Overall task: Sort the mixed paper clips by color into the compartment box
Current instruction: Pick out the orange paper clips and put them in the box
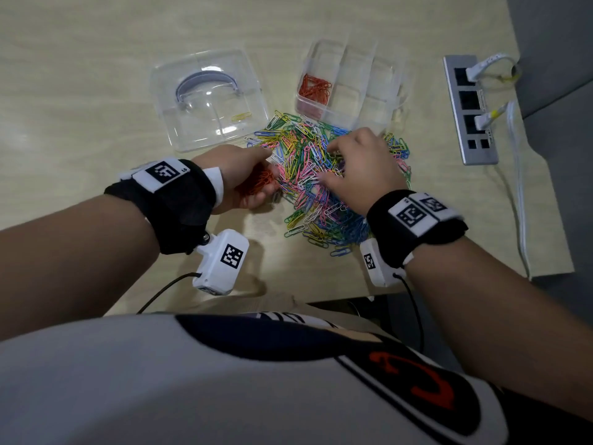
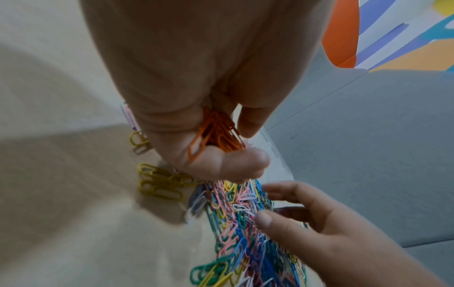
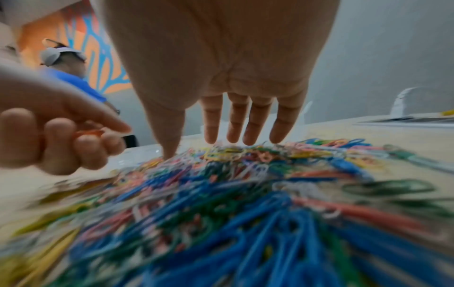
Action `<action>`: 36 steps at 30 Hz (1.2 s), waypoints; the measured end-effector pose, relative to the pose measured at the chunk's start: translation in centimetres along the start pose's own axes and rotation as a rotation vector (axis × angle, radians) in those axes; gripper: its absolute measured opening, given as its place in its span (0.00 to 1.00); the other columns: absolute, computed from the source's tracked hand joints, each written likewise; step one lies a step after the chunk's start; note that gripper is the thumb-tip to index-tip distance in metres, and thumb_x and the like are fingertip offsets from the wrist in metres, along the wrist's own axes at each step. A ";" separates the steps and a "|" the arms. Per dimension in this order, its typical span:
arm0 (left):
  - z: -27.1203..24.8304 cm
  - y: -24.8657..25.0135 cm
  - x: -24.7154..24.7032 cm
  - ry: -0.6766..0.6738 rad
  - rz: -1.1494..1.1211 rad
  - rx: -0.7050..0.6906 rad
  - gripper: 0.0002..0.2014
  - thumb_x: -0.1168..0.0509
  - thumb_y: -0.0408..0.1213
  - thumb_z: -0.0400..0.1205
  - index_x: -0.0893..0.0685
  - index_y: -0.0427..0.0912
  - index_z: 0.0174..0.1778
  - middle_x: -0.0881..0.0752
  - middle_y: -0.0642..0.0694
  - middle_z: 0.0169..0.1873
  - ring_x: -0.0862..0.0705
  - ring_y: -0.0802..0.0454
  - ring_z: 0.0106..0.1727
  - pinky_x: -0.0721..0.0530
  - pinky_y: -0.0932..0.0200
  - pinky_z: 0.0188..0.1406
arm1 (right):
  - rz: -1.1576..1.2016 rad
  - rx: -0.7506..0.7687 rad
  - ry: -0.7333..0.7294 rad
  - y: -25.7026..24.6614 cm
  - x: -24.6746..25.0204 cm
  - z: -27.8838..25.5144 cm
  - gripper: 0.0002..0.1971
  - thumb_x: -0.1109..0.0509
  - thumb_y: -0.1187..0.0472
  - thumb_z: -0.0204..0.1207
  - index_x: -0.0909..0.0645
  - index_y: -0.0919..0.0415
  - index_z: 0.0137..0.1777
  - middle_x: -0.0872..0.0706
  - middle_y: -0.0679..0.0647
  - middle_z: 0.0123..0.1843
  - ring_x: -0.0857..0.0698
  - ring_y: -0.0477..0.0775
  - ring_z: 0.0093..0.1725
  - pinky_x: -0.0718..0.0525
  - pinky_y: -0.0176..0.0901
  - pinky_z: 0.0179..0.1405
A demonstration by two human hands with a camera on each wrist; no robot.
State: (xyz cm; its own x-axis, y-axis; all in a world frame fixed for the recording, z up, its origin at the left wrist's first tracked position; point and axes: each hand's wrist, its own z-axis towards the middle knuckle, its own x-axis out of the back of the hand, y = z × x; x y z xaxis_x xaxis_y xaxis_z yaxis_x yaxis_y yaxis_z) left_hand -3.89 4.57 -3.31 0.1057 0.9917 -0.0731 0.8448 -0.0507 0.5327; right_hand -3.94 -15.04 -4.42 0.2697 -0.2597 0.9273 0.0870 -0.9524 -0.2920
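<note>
A heap of mixed coloured paper clips (image 1: 324, 181) (image 2: 243, 223) (image 3: 233, 203) lies mid-table. My left hand (image 1: 244, 178) (image 2: 216, 147) (image 3: 61, 139) sits at the heap's left edge, fingers curled round a bunch of orange clips (image 1: 261, 183) (image 2: 216, 134). My right hand (image 1: 359, 168) (image 3: 221, 139) (image 2: 282, 211) hovers over the heap with straight fingers, their tips touching the clips. The clear compartment box (image 1: 349, 81) stands behind the heap, with orange clips (image 1: 314, 88) in its left compartment; the other compartments look bare.
A clear lid with a grey handle (image 1: 208, 97) lies at the back left, one yellow clip (image 1: 240, 116) on it. A power strip (image 1: 470, 107) with white cables sits at the right. A few yellow clips (image 2: 159, 184) lie apart from the heap.
</note>
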 end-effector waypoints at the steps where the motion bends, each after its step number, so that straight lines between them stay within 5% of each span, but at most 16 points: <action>1: 0.0 0.0 0.0 0.001 0.001 0.000 0.21 0.47 0.48 0.88 0.22 0.42 0.34 0.20 0.47 0.21 0.22 0.59 0.18 0.25 0.72 0.14 | -0.018 0.027 -0.033 -0.5 -0.4 -0.1 0.32 0.26 0.41 0.72 0.27 0.49 0.74 0.26 0.55 0.69 0.28 0.60 0.70 0.27 0.55 0.69; 4: -0.1 0.0 -0.1 0.003 0.008 0.003 0.21 0.47 0.49 0.88 0.22 0.41 0.34 0.20 0.47 0.21 0.23 0.59 0.18 0.26 0.72 0.14 | -0.118 0.042 -0.056 -1.7 -1.7 -0.1 0.36 0.25 0.39 0.70 0.30 0.45 0.76 0.29 0.55 0.71 0.30 0.62 0.70 0.26 0.59 0.67; 10: -0.1 -0.1 -0.2 0.004 0.028 -0.008 0.21 0.46 0.49 0.88 0.21 0.41 0.34 0.20 0.46 0.23 0.23 0.58 0.18 0.25 0.71 0.15 | 0.034 0.095 0.015 -2.0 -1.3 1.4 0.10 0.36 0.62 0.81 0.19 0.58 0.60 0.19 0.59 0.57 0.20 0.62 0.57 0.25 0.47 0.50; 17: 0.0 0.0 0.2 0.013 0.017 -0.008 0.20 0.45 0.49 0.88 0.21 0.41 0.34 0.20 0.46 0.25 0.22 0.59 0.18 0.25 0.72 0.16 | -0.012 -0.077 0.077 -0.1 0.8 1.3 0.14 0.37 0.59 0.80 0.16 0.46 0.61 0.20 0.56 0.64 0.22 0.63 0.63 0.24 0.55 0.62; 20: 0.0 0.0 0.2 0.014 0.024 -0.004 0.20 0.45 0.49 0.87 0.21 0.41 0.34 0.20 0.46 0.26 0.22 0.59 0.19 0.24 0.72 0.17 | -0.031 -0.103 0.087 -0.1 0.7 1.1 0.12 0.34 0.53 0.80 0.18 0.50 0.61 0.21 0.56 0.62 0.23 0.62 0.63 0.25 0.56 0.62; 24: -0.1 0.1 -0.1 0.012 0.020 -0.005 0.20 0.45 0.49 0.88 0.22 0.41 0.34 0.19 0.47 0.23 0.22 0.59 0.19 0.25 0.72 0.17 | 0.009 -0.081 -0.057 -0.7 -0.9 0.6 0.32 0.25 0.39 0.71 0.25 0.57 0.69 0.25 0.58 0.66 0.23 0.60 0.65 0.23 0.53 0.65; 30: -0.2 0.3 -0.3 0.018 0.040 -0.021 0.21 0.45 0.49 0.88 0.22 0.41 0.33 0.20 0.47 0.21 0.23 0.60 0.18 0.26 0.72 0.17 | 0.109 -0.066 -0.062 -0.2 -0.8 1.1 0.11 0.29 0.49 0.76 0.22 0.52 0.53 0.20 0.53 0.54 0.19 0.57 0.51 0.25 0.47 0.48; 36: 0.0 0.3 -0.5 0.020 0.057 -0.010 0.21 0.46 0.50 0.88 0.22 0.42 0.34 0.20 0.46 0.25 0.24 0.56 0.24 0.26 0.71 0.19 | 0.081 -0.077 -0.017 0.7 -0.3 1.8 0.13 0.36 0.53 0.83 0.18 0.56 0.62 0.21 0.59 0.61 0.19 0.60 0.56 0.26 0.45 0.52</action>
State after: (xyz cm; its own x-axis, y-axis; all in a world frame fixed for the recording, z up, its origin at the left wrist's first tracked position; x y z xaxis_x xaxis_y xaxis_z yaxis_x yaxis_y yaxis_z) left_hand -3.70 4.03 -3.10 0.1427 0.9894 -0.0258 0.8323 -0.1058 0.5441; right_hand -2.23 -15.31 -5.35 0.2893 -0.3343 0.8970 -0.0098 -0.9380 -0.3465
